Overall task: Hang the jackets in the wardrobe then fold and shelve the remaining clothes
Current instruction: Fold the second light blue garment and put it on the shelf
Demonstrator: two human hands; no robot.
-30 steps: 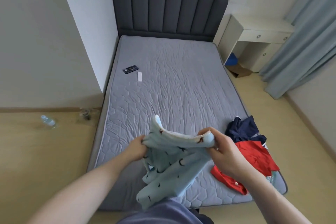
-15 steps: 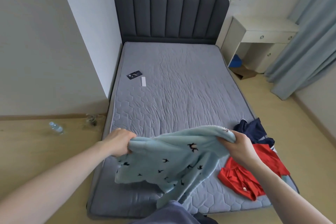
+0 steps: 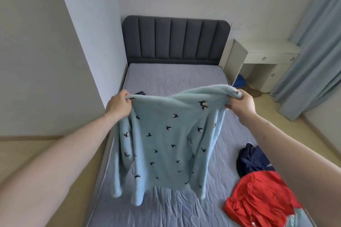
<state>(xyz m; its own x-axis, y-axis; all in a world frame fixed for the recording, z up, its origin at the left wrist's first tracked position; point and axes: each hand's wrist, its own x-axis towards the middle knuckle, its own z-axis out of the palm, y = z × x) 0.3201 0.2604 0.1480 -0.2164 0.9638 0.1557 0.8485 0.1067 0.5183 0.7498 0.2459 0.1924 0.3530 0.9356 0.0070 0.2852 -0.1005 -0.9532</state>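
Observation:
A light blue fleece top (image 3: 166,142) with small dark bird prints hangs spread out above the grey mattress (image 3: 177,77). My left hand (image 3: 119,105) grips its upper left corner and my right hand (image 3: 239,104) grips its upper right corner, both arms stretched forward. The sleeves dangle at either side. On the mattress at the lower right lie a navy garment (image 3: 252,160) and a red garment (image 3: 258,199), partly hidden by my right forearm.
A dark padded headboard (image 3: 175,40) stands at the far end. A white wall corner (image 3: 83,42) juts in on the left. A cream desk (image 3: 263,55) and pale blue curtains (image 3: 313,51) are at the right. A dark phone (image 3: 140,93) peeks out behind the top.
Both hands have risen and moved apart, lifting the blue top off the bed and stretching it out flat in the air. The view has tilted upward.

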